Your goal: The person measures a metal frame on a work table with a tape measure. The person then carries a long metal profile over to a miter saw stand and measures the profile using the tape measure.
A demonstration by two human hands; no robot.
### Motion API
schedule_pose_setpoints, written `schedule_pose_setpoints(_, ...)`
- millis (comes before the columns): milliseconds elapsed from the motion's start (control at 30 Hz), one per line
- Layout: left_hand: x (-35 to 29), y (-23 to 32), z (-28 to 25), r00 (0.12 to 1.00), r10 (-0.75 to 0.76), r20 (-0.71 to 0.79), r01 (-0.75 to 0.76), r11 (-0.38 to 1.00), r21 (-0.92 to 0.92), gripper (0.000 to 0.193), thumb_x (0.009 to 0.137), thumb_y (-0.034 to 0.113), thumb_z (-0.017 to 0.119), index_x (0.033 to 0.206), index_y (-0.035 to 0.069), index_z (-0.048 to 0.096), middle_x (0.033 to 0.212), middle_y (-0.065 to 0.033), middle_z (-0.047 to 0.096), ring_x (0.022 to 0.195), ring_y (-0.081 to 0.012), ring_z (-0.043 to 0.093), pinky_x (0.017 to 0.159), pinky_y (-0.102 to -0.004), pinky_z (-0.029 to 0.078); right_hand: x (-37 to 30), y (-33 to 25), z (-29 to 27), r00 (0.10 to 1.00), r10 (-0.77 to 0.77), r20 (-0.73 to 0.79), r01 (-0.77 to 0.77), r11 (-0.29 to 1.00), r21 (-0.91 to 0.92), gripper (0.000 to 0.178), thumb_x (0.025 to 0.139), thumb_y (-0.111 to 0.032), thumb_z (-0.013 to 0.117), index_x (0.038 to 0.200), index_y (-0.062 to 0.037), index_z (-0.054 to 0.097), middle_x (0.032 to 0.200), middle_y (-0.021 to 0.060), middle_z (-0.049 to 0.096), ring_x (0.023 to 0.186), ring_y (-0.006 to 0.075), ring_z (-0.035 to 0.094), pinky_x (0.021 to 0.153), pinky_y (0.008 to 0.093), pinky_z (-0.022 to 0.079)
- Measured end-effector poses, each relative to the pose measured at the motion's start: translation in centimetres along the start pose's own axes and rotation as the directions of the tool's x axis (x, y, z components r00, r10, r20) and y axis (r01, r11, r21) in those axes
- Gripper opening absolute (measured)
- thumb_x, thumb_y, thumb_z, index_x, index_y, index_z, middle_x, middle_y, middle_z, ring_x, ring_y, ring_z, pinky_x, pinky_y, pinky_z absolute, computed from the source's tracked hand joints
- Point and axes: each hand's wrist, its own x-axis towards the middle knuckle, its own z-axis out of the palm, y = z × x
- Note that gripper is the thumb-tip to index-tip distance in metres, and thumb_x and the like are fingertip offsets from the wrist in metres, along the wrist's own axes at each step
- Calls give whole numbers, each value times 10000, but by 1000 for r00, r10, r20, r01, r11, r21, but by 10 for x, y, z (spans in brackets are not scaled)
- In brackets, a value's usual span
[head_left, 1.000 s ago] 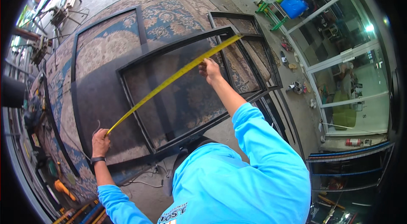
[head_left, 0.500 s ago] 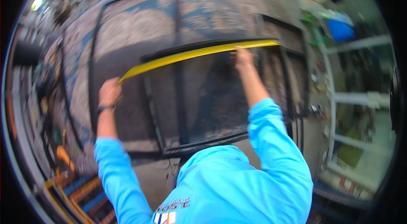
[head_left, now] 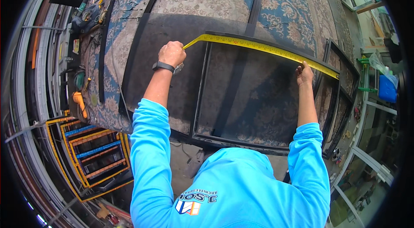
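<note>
A yellow tape measure blade (head_left: 258, 45) is stretched along the far bar of a dark rectangular frame (head_left: 199, 94). Its right end reaches that frame's far right corner. Past the far left corner the blade bends down toward me, into my closed left hand (head_left: 172, 53); the tape's case is hidden there. Near the right end, my right hand (head_left: 305, 75) has its fingers curled, with a fingertip up against the blade's near edge. The frame holds a dark see-through sheet and lies on top of a larger dark frame (head_left: 257, 1).
A patterned blue and beige carpet (head_left: 284, 8) covers the work surface under the frames. More dark framing (head_left: 354, 72) stands at the right. Left are tools, an orange-handled tool (head_left: 79, 103), yellow-edged racks (head_left: 88, 185) and long metal profiles (head_left: 36, 77). A blue container (head_left: 387, 89) sits far right.
My view has turned, so the frames and both hands appear further right and the tape slants the other way. Both hands stay at the tape; the picture is sharper.
</note>
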Motion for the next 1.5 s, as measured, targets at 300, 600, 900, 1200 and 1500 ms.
schedule_pose_setpoints(300,9,7,-3,1000,13,27,-13,1000,-10,205,858,214,652,960,84,772,958,-203,724,945,-380,697,873,-470,545,13,-6,6,1000,2,-5,-2,1000,-8,106,984,-219,630,1015,-118,643,848,-9,618,669,116,614,581,291,517)
schedule_pose_setpoints(600,16,7,-5,999,19,49,-18,1000,-19,219,838,139,600,955,69,772,985,-212,728,973,-394,699,881,-478,553,10,-8,10,1000,-3,-13,3,1000,10,104,980,-218,633,1004,-120,653,845,-10,619,663,115,615,578,281,523)
schedule_pose_setpoints(900,19,6,-5,999,38,35,-38,999,18,207,843,195,635,941,79,776,947,-204,728,934,-390,700,870,-471,553,9,-9,12,999,-7,-39,8,1000,14,93,972,-206,643,1007,-120,655,837,-9,618,663,117,618,580,278,527)
schedule_pose_setpoints(1200,21,7,-8,999,31,44,-33,998,46,217,839,176,619,938,63,775,959,-211,728,945,-388,703,873,-469,556,11,-10,9,999,6,-54,-6,1000,4,64,967,-181,645,994,-123,651,833,-10,624,664,111,617,576,270,523)
schedule_pose_setpoints(1500,21,9,-4,999,-1,51,-1,999,53,227,833,151,598,946,72,779,964,-212,728,948,-390,702,880,-471,553,11,-11,9,999,2,-50,-3,1000,-13,68,962,-186,651,987,-122,650,854,-11,634,676,110,617,581,273,519)
